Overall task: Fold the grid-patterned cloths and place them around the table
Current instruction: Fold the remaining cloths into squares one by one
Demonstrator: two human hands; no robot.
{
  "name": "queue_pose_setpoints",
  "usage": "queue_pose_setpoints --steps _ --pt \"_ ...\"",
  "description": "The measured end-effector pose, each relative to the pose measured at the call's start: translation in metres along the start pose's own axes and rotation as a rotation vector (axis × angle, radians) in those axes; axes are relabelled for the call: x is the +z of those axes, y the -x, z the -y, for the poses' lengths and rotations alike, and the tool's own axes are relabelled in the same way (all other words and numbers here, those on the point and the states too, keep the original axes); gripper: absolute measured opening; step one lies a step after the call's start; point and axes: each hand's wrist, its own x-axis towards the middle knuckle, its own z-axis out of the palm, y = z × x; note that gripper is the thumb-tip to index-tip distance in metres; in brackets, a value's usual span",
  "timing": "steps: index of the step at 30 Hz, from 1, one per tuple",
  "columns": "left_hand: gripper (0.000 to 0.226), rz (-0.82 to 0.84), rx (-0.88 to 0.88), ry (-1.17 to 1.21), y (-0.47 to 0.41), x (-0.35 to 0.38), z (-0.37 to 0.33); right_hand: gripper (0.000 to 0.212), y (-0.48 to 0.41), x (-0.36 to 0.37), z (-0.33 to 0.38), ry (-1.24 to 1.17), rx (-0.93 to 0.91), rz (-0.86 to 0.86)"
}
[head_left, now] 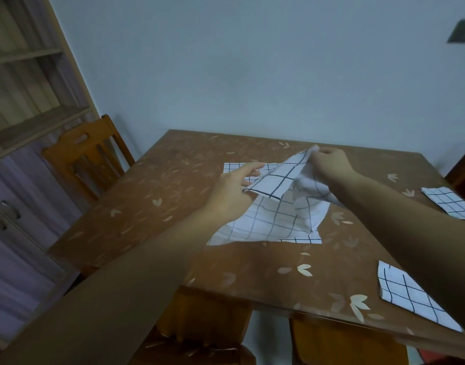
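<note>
Over the middle of the table (152, 206), both hands hold a grid-patterned cloth (273, 219). The right hand (328, 162) grips its raised far corner with curled fingers. The left hand (236, 191) pinches a folded edge on the left. The lower part of the cloth lies on the table. Three folded cloths lie flat: the far folded cloth (232, 167) behind the left hand, the right folded cloth (447, 202) at the right edge, and the near folded cloth (410, 296) at the near right corner.

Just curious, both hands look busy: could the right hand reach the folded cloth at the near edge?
Likely yes, after letting go: right hand pinches the lifted cloth; the folded cloth lies uncovered.
</note>
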Motion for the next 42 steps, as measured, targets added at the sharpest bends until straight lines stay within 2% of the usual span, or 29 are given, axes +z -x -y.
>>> queue_pose_setpoints --steps 3,4,5,6,7,8,9,12,16,18,21,25,27,28,31,32,33,34,35,36,40,42 --pt "0.033 -0.095 0.012 0.079 -0.007 0.001 -0.002 0.017 0.002 -0.005 -0.001 -0.031 -0.028 0.174" --pt "0.024 -0.132 0.002 0.102 -0.01 0.001 -0.001 0.022 0.003 -0.01 -0.004 0.112 -0.032 0.273" --pt "0.02 -0.167 -0.018 0.108 -0.011 -0.001 0.001 0.025 0.003 -0.015 -0.008 0.356 -0.041 0.367" --pt "0.025 -0.197 -0.051 0.104 -0.012 -0.003 0.002 0.028 0.003 -0.018 -0.014 0.632 -0.047 0.431" --pt "0.033 -0.22 -0.095 0.091 -0.013 -0.004 0.004 0.029 0.003 -0.019 -0.021 0.87 -0.053 0.457" --pt "0.04 -0.232 -0.141 0.068 -0.012 -0.005 0.006 0.027 0.002 -0.019 -0.027 1.005 -0.044 0.44" --pt "0.044 -0.232 -0.181 0.038 -0.011 -0.006 0.008 0.023 0.001 -0.018 -0.03 1.041 -0.022 0.402" --pt "0.045 -0.174 -0.214 -0.004 -0.008 -0.001 0.019 0.012 0.002 -0.016 -0.034 0.88 0.075 0.397" --pt "0.018 -0.12 -0.14 0.059 -0.005 0.008 0.021 0.018 -0.001 -0.008 -0.038 0.334 0.301 0.354" --pt "0.031 -0.074 -0.104 0.098 -0.004 0.011 0.015 0.018 -0.004 -0.003 -0.035 0.083 0.399 0.335" --pt "0.023 -0.031 -0.053 0.094 -0.005 0.017 0.007 0.024 -0.005 0.004 -0.026 -0.177 0.479 0.36" --pt "0.051 0.096 -0.039 0.178 -0.004 0.021 -0.003 0.034 -0.005 0.015 -0.022 -0.421 0.451 0.314" --pt "0.073 0.166 -0.035 0.221 -0.006 0.021 -0.005 0.036 -0.007 0.018 -0.024 -0.432 0.404 0.286" --pt "0.076 0.201 -0.036 0.225 -0.006 0.02 -0.007 0.037 -0.007 0.019 -0.023 -0.436 0.398 0.283" --pt "0.053 0.229 0.005 0.164 -0.006 0.02 -0.011 0.036 -0.01 0.019 -0.025 -0.407 0.406 0.229" --pt "0.041 0.176 0.02 0.116 -0.007 0.022 -0.011 0.036 -0.011 0.018 -0.024 -0.415 0.405 0.222" --pt "0.017 0.11 0.017 0.084 -0.009 0.023 -0.011 0.034 -0.012 0.017 -0.024 -0.412 0.386 0.215" --pt "0.016 0.043 -0.006 0.097 -0.012 0.025 -0.011 0.032 -0.013 0.015 -0.023 -0.419 0.35 0.226" --pt "0.039 -0.017 -0.044 0.129 -0.016 0.028 -0.01 0.033 -0.014 0.013 -0.023 -0.408 0.302 0.236" --pt "0.05 -0.059 -0.097 0.175 -0.021 0.03 -0.01 0.037 -0.014 0.012 -0.025 -0.383 0.255 0.245" --pt "0.047 -0.233 -0.311 0.319 -0.041 0.031 -0.019 0.057 -0.004 0.005 -0.037 -0.014 -0.064 0.287" --pt "0.037 -0.336 -0.398 0.403 -0.049 0.031 -0.021 0.076 0.003 -0.002 -0.049 0.207 -0.145 0.413"
